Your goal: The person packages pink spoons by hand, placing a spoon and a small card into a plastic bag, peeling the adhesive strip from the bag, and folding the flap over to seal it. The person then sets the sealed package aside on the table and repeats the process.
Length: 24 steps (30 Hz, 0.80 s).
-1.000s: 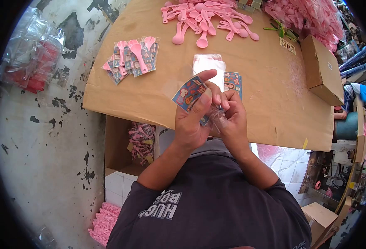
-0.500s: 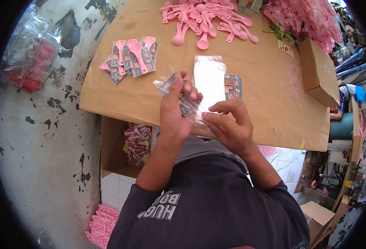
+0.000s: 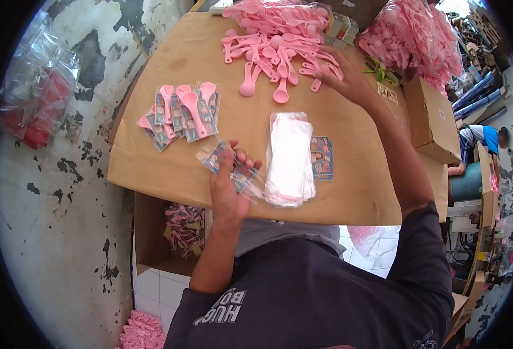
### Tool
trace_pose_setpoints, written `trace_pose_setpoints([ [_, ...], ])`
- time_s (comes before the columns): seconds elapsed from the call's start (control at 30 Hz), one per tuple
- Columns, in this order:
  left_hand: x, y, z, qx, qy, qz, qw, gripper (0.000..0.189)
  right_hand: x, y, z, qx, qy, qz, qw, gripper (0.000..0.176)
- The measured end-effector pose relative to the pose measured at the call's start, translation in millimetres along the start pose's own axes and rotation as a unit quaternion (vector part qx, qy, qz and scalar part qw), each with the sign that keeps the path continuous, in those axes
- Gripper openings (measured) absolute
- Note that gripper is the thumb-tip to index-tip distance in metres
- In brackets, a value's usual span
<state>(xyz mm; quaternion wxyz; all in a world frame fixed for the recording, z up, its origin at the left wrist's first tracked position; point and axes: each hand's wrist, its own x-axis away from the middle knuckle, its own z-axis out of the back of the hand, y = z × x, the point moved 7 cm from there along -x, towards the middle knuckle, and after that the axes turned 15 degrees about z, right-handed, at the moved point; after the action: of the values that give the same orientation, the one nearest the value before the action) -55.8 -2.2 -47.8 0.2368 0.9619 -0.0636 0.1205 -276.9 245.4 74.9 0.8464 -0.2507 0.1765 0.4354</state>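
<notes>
My left hand [image 3: 227,189] is closed on a clear plastic bag with a blue printed card inside [image 3: 214,160], held tilted above the table's near side. My right hand [image 3: 349,81] reaches out with its fingers apart, at the right edge of a heap of pink measuring spoons [image 3: 279,58]; whether a fingertip touches a spoon cannot be made out. Between the two hands lies a stack of clear plastic bags [image 3: 290,157]. Partly under its right side sit blue printed cards [image 3: 324,168]. Several bagged spoons with cards [image 3: 192,116] overlap on the left.
Brown paper covers the table [image 3: 361,198]. A cardboard box [image 3: 431,122] and a large bag of pink spoons [image 3: 413,41] stand on the right. Below the table's left edge is an open carton [image 3: 151,232] of packed spoons. Another person [image 3: 480,139] is at far right.
My right hand has left the bag and stretched forward to the spoon heap. My left hand keeps the bagged card, slightly lower and further left. The camera view has shifted.
</notes>
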Motion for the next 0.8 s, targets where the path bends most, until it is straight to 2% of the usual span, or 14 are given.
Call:
trace_pose_setpoints([
  [0.13,-0.8,-0.4,4.0,-0.024,-0.008,-0.001,1.000,0.038,-29.4,72.7,-34.3,0.055,-0.054,0.001,0.997,0.070],
  [0.23,0.7,1.0,2.0,-0.050,-0.010,0.001,0.999,0.038,-31.1,101.1,-51.4,0.023,-0.061,-0.011,0.998,0.073],
  [0.27,0.7,1.1,1.9,-0.053,-0.007,0.005,0.999,0.038,-24.8,116.4,-55.9,-0.010,-0.006,-0.029,1.000,0.067],
  [0.43,-1.4,-0.2,-1.3,-0.058,-0.009,0.012,0.998,0.034,-2.0,127.2,-51.5,0.006,0.035,-0.012,0.999,0.054],
  [0.5,-1.9,-1.0,-0.6,-0.054,-0.008,0.018,0.998,0.034,8.9,109.7,-46.9,-0.045,0.033,-0.045,0.997,0.050],
  [0.53,-2.1,-1.2,-0.3,-0.052,-0.004,0.018,0.998,0.034,13.5,98.0,-42.7,-0.044,0.048,-0.049,0.997,0.045],
  [0.7,-2.7,-1.0,-0.4,-0.054,-0.018,0.013,0.998,0.034,34.3,55.3,-35.6,0.006,0.041,-0.025,0.999,0.044],
  [0.8,-2.5,-0.8,1.0,-0.053,-0.019,0.011,0.998,0.034,49.8,32.4,-35.6,0.011,0.056,-0.056,0.997,0.042],
])
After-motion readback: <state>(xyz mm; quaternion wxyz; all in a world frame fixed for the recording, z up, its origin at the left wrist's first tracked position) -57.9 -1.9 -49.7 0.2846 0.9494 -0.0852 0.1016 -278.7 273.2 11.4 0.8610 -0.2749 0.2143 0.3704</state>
